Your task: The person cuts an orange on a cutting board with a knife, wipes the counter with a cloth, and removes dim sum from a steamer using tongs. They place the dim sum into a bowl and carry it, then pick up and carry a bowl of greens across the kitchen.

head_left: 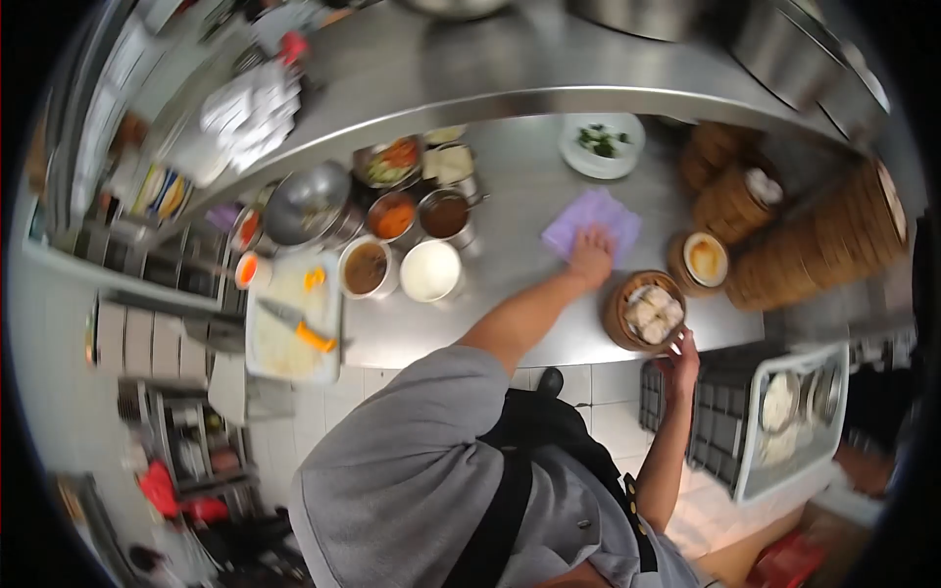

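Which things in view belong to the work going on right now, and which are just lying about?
Likely in use:
purple cloth, under the left hand
filled steamer basket, right hand at its edge

Apparently just lying about:
knife on the cutting board
plate of greens
stacked steamer baskets
large metal bowl

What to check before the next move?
1. Left hand on the purple cloth: ok.
2. Right hand at the open steamer's side: ok.
3. Right-hand grip firm: cannot tell.
4. Steamer well back from the front edge of the counter: not ok, sits close to it.
5. Knife away from both hands, on the cutting board: ok.
6. White food pieces cooked through: cannot tell.
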Available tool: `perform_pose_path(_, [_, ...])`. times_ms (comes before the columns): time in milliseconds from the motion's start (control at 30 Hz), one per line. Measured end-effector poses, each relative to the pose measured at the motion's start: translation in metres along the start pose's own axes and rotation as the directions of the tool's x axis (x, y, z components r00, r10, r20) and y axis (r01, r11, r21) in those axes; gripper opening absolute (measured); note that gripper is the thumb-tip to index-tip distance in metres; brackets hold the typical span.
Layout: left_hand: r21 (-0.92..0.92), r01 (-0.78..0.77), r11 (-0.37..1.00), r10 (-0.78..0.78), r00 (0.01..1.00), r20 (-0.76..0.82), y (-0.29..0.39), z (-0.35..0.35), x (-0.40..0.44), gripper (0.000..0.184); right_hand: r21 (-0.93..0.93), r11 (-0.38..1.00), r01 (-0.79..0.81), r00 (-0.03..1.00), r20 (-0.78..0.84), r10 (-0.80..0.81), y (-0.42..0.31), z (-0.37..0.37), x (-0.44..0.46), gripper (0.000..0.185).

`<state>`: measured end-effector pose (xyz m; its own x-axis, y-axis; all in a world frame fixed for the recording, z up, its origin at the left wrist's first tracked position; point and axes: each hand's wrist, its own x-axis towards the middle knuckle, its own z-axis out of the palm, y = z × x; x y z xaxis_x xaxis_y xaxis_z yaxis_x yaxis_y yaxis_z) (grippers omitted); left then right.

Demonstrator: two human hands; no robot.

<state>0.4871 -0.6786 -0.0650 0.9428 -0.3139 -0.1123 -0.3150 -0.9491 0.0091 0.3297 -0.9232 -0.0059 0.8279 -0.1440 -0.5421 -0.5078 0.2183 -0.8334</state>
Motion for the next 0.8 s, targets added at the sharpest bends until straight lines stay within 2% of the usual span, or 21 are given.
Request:
perform_pose_path(33, [0.032, -0.012, 0.999, 0.014, 0.997, -0.074, 0.009, 0.009, -0.028, 0.050, -0.079, 0.996, 0.050, 0.995, -0.087, -0.057, 0.000, 0.002, 0.000, 0.066])
perform_pose_path(67, [-0.033, -0.079, 0.996, 0.075, 0.991, -0.108, 0.010, 0.015, -0.063, 0.049, -0.156, 0.982, 0.106, 0.976, -0.173, -0.133, -0.001, 0.003, 0.001, 0.066])
perform_pose_path(133, [-0.202, -0.193, 0.960, 0.152, 0.968, -0.199, -0.005, 0.013, -0.140, 0.045, -0.026, 1.000, 0.017, 1.000, 0.008, -0.016, -0.025, 0.015, -0.008, 0.063])
perform_pose_path(167, [-0.313, -0.241, 0.919, 0.167, 0.955, -0.246, -0.015, 0.009, -0.178, 0.043, -0.027, 0.999, 0.021, 0.998, 0.054, -0.019, -0.027, 0.016, -0.001, 0.059])
perform_pose_path(233, [-0.463, -0.215, 0.860, 0.015, 0.917, -0.398, -0.042, 0.016, -0.228, 0.036, -0.023, 1.000, 0.015, 0.995, 0.096, -0.013, -0.029, 0.019, 0.005, 0.052])
perform_pose_path(267, [-0.536, -0.105, 0.838, -0.090, 0.941, -0.326, -0.054, 0.001, -0.243, 0.032, -0.018, 1.000, 0.007, 0.998, 0.070, -0.006, -0.031, 0.018, 0.005, 0.048])
perform_pose_path(300, [-0.462, -0.053, 0.885, -0.174, 0.883, -0.436, -0.068, 0.009, -0.259, 0.034, -0.009, 1.000, -0.003, 0.997, 0.074, 0.003, -0.026, 0.017, 0.011, 0.047])
perform_pose_path(333, [-0.482, 0.032, 0.875, -0.212, 0.922, -0.324, -0.083, 0.003, -0.274, 0.042, 0.011, 1.000, -0.005, 0.998, 0.069, 0.004, -0.020, 0.019, 0.019, 0.046])
perform_pose_path(367, [-0.598, 0.125, 0.792, -0.371, 0.876, -0.308, -0.092, -0.005, -0.285, 0.049, -0.004, 0.999, 0.039, 0.997, 0.073, -0.038, -0.019, 0.027, 0.018, 0.046])
perform_pose_path(400, [-0.481, 0.221, 0.848, -0.441, 0.798, -0.411, -0.102, -0.018, -0.295, 0.048, -0.047, 0.998, 0.045, 0.994, 0.101, -0.040, -0.025, 0.037, 0.016, 0.046])
perform_pose_path(467, [-0.336, 0.485, 0.808, -0.589, 0.634, -0.501, -0.120, -0.049, -0.297, 0.043, -0.073, 0.997, 0.037, 0.994, 0.107, -0.029, -0.038, 0.061, 0.005, 0.046])
perform_pose_path(500, [-0.337, 0.461, 0.821, -0.571, 0.650, -0.502, -0.134, -0.049, -0.297, 0.043, -0.145, 0.989, 0.019, 0.993, 0.122, -0.001, -0.040, 0.064, 0.007, 0.048])
perform_pose_path(567, [-0.349, 0.570, 0.744, -0.668, 0.641, -0.378, -0.152, -0.049, -0.298, 0.036, -0.247, 0.969, -0.015, 0.991, 0.124, 0.047, -0.045, 0.070, 0.003, 0.049])
perform_pose_path(600, [-0.349, 0.560, 0.751, -0.660, 0.650, -0.378, -0.158, -0.048, -0.299, 0.036, -0.240, 0.971, -0.017, 0.993, 0.113, 0.045, -0.045, 0.074, 0.001, 0.049])
perform_pose_path(667, [-0.387, 0.354, 0.851, -0.520, 0.667, -0.534, -0.163, -0.054, -0.298, 0.030, -0.281, 0.958, -0.059, 0.997, 0.027, 0.069, -0.047, 0.079, -0.005, 0.044])
perform_pose_path(700, [-0.389, 0.333, 0.859, -0.505, 0.674, -0.539, -0.158, -0.054, -0.295, 0.030, -0.228, 0.971, -0.075, 0.997, -0.002, 0.076, -0.045, 0.079, -0.003, 0.038])
perform_pose_path(767, [-0.388, 0.024, 0.921, -0.288, 0.713, -0.639, -0.123, -0.067, -0.287, 0.024, -0.233, 0.969, -0.087, 0.996, -0.045, 0.079, -0.037, 0.080, 0.005, 0.038])
perform_pose_path(800, [-0.336, -0.050, 0.940, -0.181, 0.762, -0.621, -0.103, -0.068, -0.278, 0.022, -0.251, 0.962, -0.107, 0.994, -0.063, 0.094, -0.032, 0.081, 0.011, 0.038])
